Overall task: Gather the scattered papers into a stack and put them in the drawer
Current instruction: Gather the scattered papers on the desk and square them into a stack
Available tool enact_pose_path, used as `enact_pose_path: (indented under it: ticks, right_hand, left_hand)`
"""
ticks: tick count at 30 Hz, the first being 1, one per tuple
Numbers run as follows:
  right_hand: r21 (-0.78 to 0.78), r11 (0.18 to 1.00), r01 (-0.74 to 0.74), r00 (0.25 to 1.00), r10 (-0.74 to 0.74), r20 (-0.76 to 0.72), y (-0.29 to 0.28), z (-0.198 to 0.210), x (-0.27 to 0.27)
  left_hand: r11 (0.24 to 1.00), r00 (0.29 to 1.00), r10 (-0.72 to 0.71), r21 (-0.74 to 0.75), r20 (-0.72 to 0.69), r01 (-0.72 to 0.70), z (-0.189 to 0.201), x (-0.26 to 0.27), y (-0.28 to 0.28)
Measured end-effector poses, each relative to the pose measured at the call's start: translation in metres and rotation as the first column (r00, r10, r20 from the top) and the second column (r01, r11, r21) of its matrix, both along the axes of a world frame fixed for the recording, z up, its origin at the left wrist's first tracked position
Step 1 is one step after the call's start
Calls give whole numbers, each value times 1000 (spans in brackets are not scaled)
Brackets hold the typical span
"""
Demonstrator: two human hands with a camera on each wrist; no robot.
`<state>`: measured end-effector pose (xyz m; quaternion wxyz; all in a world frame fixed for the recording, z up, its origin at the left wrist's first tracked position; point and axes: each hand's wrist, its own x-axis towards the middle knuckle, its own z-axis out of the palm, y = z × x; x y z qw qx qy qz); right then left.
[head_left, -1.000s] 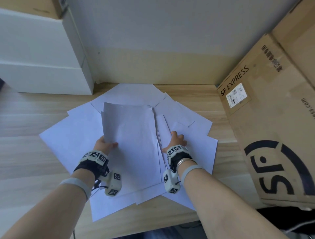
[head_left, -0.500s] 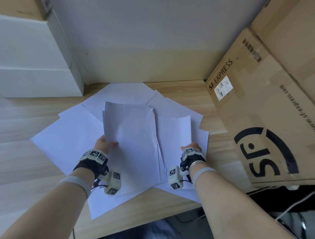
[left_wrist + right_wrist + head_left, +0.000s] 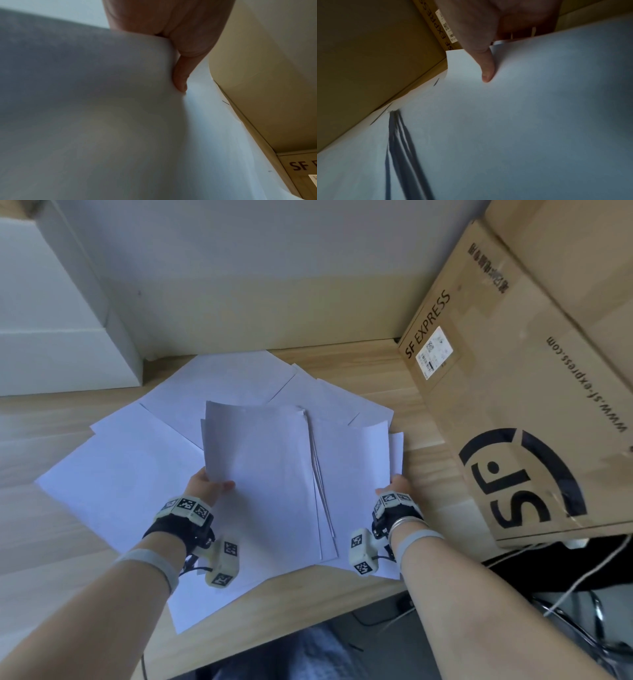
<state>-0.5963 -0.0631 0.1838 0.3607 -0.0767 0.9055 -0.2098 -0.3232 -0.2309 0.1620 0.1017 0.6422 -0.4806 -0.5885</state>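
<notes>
Several white paper sheets lie fanned over the wooden desk (image 3: 424,422). My left hand (image 3: 209,486) pinches the left edge of a partly gathered stack (image 3: 260,467), thumb on top; its thumb (image 3: 180,79) presses the sheets (image 3: 85,108) in the left wrist view. My right hand (image 3: 394,486) grips the right edge of a single sheet (image 3: 352,460) beside that stack, thumb (image 3: 486,69) on top of the paper (image 3: 522,108), fingers beneath. More loose sheets (image 3: 113,474) spread left and toward the wall (image 3: 222,378). No drawer shows.
A large SF Express cardboard box (image 3: 531,405) stands hard against the papers on the right. A white cabinet (image 3: 61,344) sits at the back left. The desk's front edge (image 3: 308,611) runs under my wrists; cables (image 3: 565,587) hang below right.
My right hand slid from the middle of the right-hand sheets out to their right edge and took hold of a sheet. The left hand kept its hold on the stack.
</notes>
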Motion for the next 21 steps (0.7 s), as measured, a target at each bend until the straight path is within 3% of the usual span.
enact_pose_path:
  ticks: [7, 13, 18, 21]
  right_hand:
    - [-142, 990, -9, 979, -20, -202, -9, 14, -23]
    - [-77, 997, 1, 976, -17, -215, -12, 19, -52]
    - [-183, 982, 53, 982, -84, -167, -17, 26, -64]
    - [-173, 984, 39, 973, -77, -219, -18, 35, -73]
  left_hand:
    - [1000, 1000, 13, -4, 4, -13, 0, -3, -2]
    - [1000, 1000, 12, 1, 27, -12, -5, -3, -4]
    - [1000, 998, -3, 5, 58, 3, -6, -5, -7]
    - [1000, 998, -6, 5, 60, 6, -7, -6, -9]
